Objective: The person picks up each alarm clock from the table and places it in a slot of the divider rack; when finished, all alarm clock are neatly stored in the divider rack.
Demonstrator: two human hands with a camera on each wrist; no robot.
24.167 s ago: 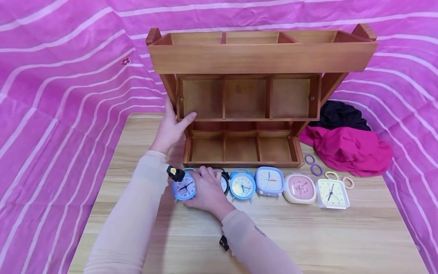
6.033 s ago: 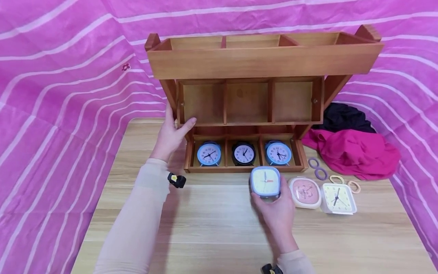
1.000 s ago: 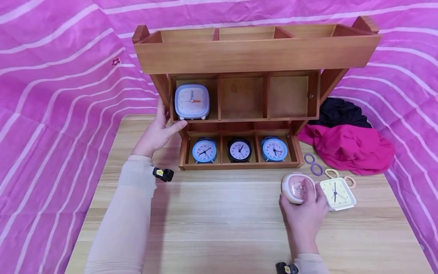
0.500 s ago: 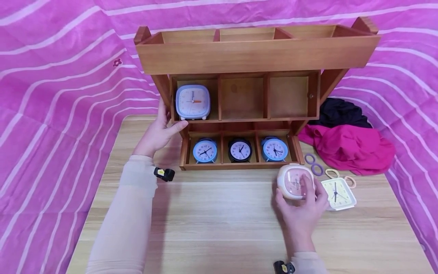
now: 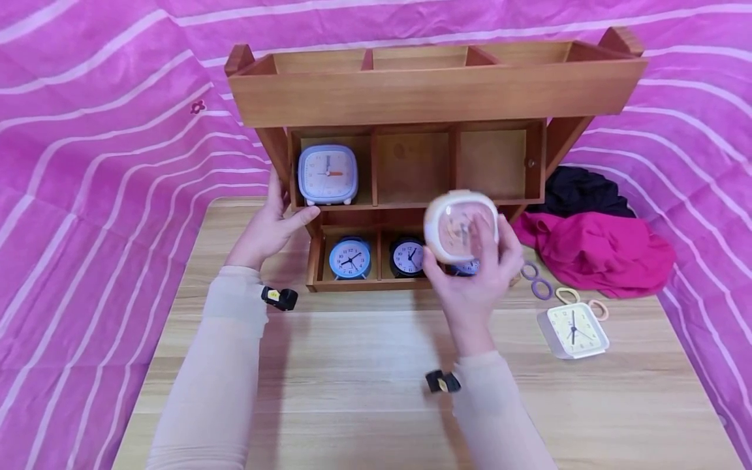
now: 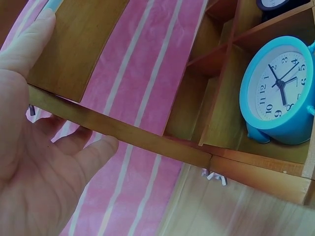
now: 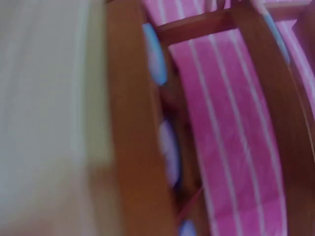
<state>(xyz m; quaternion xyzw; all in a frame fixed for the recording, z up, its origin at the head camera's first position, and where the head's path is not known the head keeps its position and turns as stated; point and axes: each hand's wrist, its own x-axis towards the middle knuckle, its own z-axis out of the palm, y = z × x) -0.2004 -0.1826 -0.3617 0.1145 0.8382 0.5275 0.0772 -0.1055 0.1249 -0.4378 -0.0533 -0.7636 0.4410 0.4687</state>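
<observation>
My right hand holds a pink-faced white alarm clock in the air before the wooden tiered shelf. In the head view this clock partly covers the right blue clock and the middle tier's edge. My left hand grips the shelf's left side, thumb in front; the left wrist view shows its fingers around the side post. A lavender square clock stands in the middle tier's left compartment. Below are a round blue clock, a black clock and another blue clock. The right wrist view is blurred.
On the table's right lies a white square clock. Behind it are purple hair ties, a yellow one and a peach one. Pink cloth and black cloth lie heaped beside the shelf.
Three round clocks went from table to bottom tier, then the lavender clock to the middle tier. My right hand has lifted the pink-faced clock up and left; my left hand stays on the shelf.
</observation>
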